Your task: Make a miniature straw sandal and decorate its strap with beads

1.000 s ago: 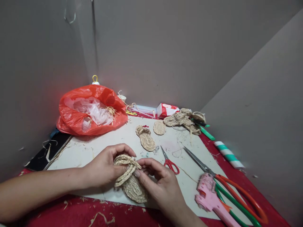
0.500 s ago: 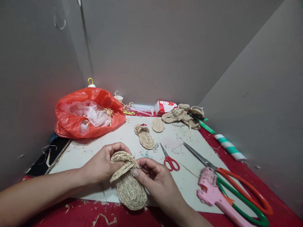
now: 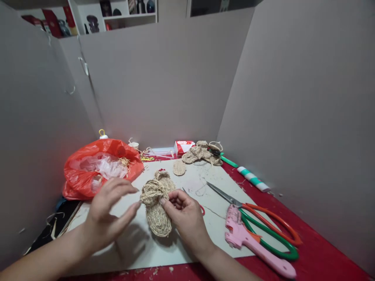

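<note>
A small woven straw slipper (image 3: pixel 158 218) hangs over the pale board, its braided strap toward the far end. My right hand (image 3: pixel 185 218) pinches its right edge near the strap, thumb on top. Just left of the slipper, my left hand (image 3: pixel 113 208) is off it, thumb and fingers spread apart. Behind the held slipper lies another straw slipper (image 3: pixel 166 178) with red beads, partly covered by it. A loose oval straw sole (image 3: pixel 179 168) rests a little farther back. Small red-handled scissors (image 3: pixel 202 210) are mostly hidden behind my right hand.
At the right lie large scissors (image 3: pixel 227 199) with orange and green handles and a pink glue gun (image 3: pixel 249 242). Several straw pieces (image 3: pixel 202 154) sit at the back beside a red-and-white box (image 3: pixel 183 148). A red plastic bag (image 3: pixel 73 175) stands at left. Grey partitions surround the table.
My left hand has let go of the slipper and opened to the left. My right hand keeps hold of it. The head view has tilted up, bringing shelves into sight.
</note>
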Action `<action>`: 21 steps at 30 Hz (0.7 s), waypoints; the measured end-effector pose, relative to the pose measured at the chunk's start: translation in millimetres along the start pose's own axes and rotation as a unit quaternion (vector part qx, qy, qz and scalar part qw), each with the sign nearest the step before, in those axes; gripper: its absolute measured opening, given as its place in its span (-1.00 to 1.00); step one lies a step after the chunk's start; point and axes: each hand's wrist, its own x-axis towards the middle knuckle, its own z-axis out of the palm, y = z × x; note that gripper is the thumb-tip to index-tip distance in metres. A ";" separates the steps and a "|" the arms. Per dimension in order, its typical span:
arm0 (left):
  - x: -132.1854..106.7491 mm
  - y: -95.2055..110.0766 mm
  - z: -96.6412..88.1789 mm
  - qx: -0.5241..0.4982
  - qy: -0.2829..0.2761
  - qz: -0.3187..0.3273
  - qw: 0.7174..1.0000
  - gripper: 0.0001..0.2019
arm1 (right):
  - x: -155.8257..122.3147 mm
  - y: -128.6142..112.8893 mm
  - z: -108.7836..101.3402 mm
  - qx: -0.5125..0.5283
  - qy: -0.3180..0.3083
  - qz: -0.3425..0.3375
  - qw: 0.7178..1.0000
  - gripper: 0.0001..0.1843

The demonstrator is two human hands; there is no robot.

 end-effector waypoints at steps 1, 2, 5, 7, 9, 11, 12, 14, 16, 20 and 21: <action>-0.7 7.2 4.0 0.059 0.000 0.056 0.997 -0.74 | -1.4 -1.2 0.2 0.005 0.001 -0.007 1.000 -0.78; -1.5 13.2 8.6 0.108 0.006 0.095 0.990 -0.79 | -3.4 -2.7 0.5 0.010 0.001 -0.014 1.000 -0.77; -3.6 22.5 20.1 0.192 0.019 0.128 0.973 -0.85 | -9.5 -7.7 1.8 0.020 0.000 -0.034 0.999 -0.77; -4.6 23.7 23.0 0.224 0.034 0.149 0.962 -0.85 | -11.9 -10.2 3.0 0.022 -0.003 -0.047 0.999 -0.78; -4.6 24.4 22.9 0.257 0.043 0.164 0.951 -0.84 | -13.3 -11.5 4.3 0.023 -0.004 -0.060 0.998 -0.80; -3.7 26.2 22.1 0.289 0.043 0.170 0.941 -0.84 | -14.4 -12.3 5.5 0.021 -0.003 -0.073 0.997 -0.82; -3.1 27.4 21.9 0.303 0.041 0.171 0.937 -0.85 | -15.1 -12.8 5.9 0.020 -0.002 -0.079 0.997 -0.83; -2.2 30.3 22.0 0.325 0.040 0.174 0.929 -0.88 | -16.6 -14.4 6.2 0.019 0.000 -0.092 0.996 -0.84; -2.3 33.6 22.3 0.340 0.046 0.180 0.922 -0.88 | -18.4 -16.8 5.9 0.019 -0.002 -0.103 0.994 -0.85; -5.1 41.5 22.7 0.360 0.055 0.182 0.913 -0.83 | -21.5 -20.2 5.2 0.018 -0.002 -0.119 0.993 -0.86; -6.0 43.3 23.1 0.363 0.053 0.175 0.914 -0.83 | -22.0 -19.7 5.5 0.017 -0.001 -0.121 0.993 -0.85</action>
